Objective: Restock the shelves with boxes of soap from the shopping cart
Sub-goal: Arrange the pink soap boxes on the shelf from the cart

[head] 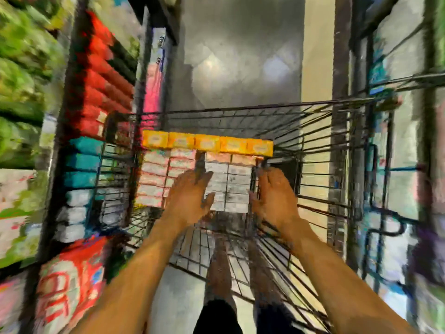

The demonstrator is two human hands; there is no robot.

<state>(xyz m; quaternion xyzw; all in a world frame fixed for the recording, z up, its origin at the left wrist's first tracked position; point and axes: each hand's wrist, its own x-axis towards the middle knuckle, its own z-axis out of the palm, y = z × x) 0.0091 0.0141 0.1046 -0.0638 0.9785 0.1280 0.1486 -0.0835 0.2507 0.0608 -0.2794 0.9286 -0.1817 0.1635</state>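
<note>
Two open palms: my left hand (190,196) and right hand (274,196), gripping nothing, flank the white soap boxes (228,179) stacked toward the far end of the shopping cart (216,109); an uneven squeeze could buckle them.

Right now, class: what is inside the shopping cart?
A row of yellow boxes, with pink boxes and white boxes nearer. The left hand and right hand cover parts; lower layers are hidden.
</note>
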